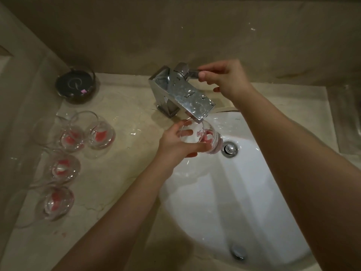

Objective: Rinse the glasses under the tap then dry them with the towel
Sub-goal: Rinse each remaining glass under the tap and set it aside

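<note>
My left hand (176,143) grips a clear glass (203,139) with red residue, tilted just under the chrome tap (181,92) spout, over the white sink (224,192). My right hand (224,79) pinches the tap lever (192,72) behind the spout. Four more stained glasses (72,153) stand on the worktop (121,173) left of the tap, a dark round dish (75,86) further back.

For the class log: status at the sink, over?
Left hand grips glass under tap. Right hand on tap lever. Nothing in the way.
</note>
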A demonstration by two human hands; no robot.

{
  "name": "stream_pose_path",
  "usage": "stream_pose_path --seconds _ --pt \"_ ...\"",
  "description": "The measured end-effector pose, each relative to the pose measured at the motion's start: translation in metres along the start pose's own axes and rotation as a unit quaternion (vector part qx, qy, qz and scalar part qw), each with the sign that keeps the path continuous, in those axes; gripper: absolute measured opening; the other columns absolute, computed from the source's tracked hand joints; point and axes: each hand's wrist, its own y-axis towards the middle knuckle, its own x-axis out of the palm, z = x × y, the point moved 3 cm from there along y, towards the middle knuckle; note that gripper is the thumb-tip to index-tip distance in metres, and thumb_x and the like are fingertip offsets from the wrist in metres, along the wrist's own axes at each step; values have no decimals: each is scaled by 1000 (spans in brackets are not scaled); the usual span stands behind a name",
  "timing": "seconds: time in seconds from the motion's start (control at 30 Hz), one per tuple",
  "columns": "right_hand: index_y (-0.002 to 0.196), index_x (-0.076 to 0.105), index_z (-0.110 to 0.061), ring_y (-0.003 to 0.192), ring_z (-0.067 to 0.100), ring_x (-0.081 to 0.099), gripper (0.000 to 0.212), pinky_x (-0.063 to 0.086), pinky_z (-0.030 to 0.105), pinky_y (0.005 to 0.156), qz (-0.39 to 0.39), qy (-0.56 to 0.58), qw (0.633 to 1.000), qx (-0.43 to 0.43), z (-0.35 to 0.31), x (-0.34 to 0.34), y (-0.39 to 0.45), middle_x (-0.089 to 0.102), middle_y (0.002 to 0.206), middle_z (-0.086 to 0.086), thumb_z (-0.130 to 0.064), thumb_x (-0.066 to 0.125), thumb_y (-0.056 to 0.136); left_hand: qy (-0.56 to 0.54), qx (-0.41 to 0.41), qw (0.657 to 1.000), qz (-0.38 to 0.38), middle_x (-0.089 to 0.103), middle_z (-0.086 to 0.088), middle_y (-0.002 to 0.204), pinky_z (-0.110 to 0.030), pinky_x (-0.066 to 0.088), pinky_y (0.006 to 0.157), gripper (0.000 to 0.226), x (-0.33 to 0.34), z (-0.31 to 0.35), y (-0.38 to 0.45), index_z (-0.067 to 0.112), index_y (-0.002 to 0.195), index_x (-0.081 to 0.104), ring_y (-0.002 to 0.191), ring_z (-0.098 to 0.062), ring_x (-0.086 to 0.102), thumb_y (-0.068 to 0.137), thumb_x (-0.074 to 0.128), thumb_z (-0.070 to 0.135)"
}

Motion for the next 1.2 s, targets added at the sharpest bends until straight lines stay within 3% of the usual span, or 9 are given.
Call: stream_pose_path --seconds 0.13,0.37,0.5,0.57,0.77,0.87,0.97,1.07,1.2 --pt "91 71 -27 79 13 56 9 47 30 68 -11 13 1000 18 4 -1 2 69 83 -2 -20 72 85 -19 -1 1000 5 63 -3 114 -32 61 67 66 2 -2 1 31 109 60 102 -7 63 59 90 0" --pt "102 67 -18 75 10 64 23 51 26 67 29 112 986 117 43 -6 -31 69 88 -1 -39 61 92 -72 -9 997 -23 66 -9 119 -28 57 66 88 1 -4 0 21 126 58 98 -17 70 45 92 13" --pt "112 65 -17 93 25 69 67 53 31 69 -84 155 917 357 100 8 -83 69 107 9 -73 39 87 -119 -8 991 -54 68 -16 118 -27 56 66 78 6 -3 -2 18 124 56 92 -20 70 52 85 10" --pt "114 65 -12 80 26 72 83 54 27 60 -152 219 874 406 108 14 -100 72 100 15 -80 28 84 -127 -13 990 -67 67 -14 119 -27 57 68 72 8 -2 -1 21 122 56 90 -19 71 56 81 11" --pt "104 64 -6 46 10 55 65 45 16 43 -137 280 878 362 101 12 -104 65 69 10 -64 37 92 -11 21 998 -63 62 3 118 -24 55 82 73 12 2 3 23 121 57 104 -13 64 56 89 10" --pt "105 65 -5 49 9 55 55 49 15 49 -99 297 885 345 104 5 -105 67 77 14 -55 47 92 85 84 993 5 64 6 108 -19 51 83 56 7 7 6 15 113 61 97 -6 60 64 88 7" --pt "103 65 -10 57 12 61 37 53 18 58 -92 309 894 313 104 1 -109 69 80 12 -44 51 94 83 87 990 -79 71 -2 93 -15 52 76 26 13 8 6 11 96 68 80 -5 68 75 79 0" --pt "104 65 -17 69 16 69 23 54 21 64 -114 304 902 284 99 2 -112 70 87 6 -32 61 88 61 75 985 -140 74 -15 98 -21 54 83 21 23 12 6 -2 106 70 87 -19 72 87 68 6" --pt "114 58 -19 86 17 69 46 54 24 77 -128 336 904 232 103 -1 -115 70 93 -1 -10 75 73 24 57 983 -173 72 -21 105 -31 56 88 24 28 16 8 -6 111 68 95 -27 71 89 63 4"
